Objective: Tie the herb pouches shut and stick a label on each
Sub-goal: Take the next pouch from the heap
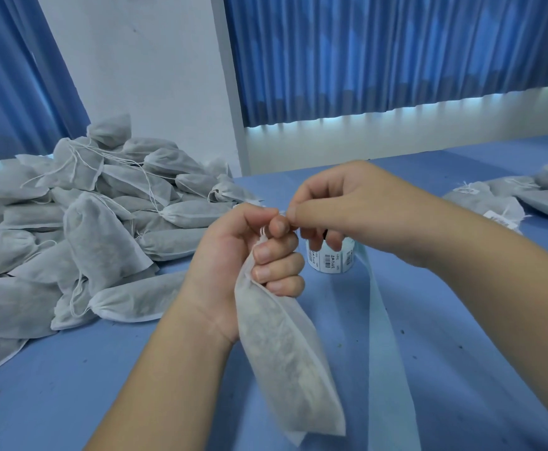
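Head view: left hand (pixel 249 255), right hand (pixel 347 203), one pouch (pixel 285 362), one label roll (pixel 331 262).

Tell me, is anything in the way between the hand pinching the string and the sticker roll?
Nothing visible. The label roll stands on the table just beyond the right hand, which pinches the string of the pouch gripped by the left hand.
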Demonstrator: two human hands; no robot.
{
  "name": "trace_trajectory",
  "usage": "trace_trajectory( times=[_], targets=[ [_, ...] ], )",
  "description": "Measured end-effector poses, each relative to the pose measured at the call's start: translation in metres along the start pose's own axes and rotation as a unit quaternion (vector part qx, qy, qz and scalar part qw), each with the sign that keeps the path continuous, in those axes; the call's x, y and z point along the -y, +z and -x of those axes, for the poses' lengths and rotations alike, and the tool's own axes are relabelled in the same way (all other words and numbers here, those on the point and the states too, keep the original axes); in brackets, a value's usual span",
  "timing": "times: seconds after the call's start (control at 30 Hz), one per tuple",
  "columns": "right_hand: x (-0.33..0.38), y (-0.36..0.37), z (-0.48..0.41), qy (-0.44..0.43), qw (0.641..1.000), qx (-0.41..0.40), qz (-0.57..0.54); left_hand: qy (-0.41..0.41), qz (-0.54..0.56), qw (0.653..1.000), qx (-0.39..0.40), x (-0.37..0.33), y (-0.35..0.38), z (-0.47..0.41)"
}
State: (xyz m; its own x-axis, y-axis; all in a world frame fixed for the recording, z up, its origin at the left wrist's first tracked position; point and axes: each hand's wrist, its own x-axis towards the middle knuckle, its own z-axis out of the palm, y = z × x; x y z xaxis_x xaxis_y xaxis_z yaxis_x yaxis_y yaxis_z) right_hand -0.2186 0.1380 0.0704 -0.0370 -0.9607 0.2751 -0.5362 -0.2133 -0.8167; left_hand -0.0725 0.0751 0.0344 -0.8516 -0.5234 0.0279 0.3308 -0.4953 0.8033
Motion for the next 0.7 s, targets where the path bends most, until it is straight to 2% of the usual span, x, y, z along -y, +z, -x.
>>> trace_trajectory(
  times=[0.23,0.5,0.7],
  targets=[
    [-0.009,-0.001,-0.001,0.031,0.998,0.049,-0.036,0.022,-0.119,0.991,-0.056,0.000,0.001,0.002],
    [-0.016,0.005,-0.004,0.040,0.990,0.076,-0.112,0.018,-0.183,0.981,-0.068,-0.003,-0.001,0.005],
    [-0.021,0.001,-0.004,0.033,0.987,0.091,-0.131,0.030,-0.256,0.960,-0.107,-0.006,-0.005,0.008]
  ],
)
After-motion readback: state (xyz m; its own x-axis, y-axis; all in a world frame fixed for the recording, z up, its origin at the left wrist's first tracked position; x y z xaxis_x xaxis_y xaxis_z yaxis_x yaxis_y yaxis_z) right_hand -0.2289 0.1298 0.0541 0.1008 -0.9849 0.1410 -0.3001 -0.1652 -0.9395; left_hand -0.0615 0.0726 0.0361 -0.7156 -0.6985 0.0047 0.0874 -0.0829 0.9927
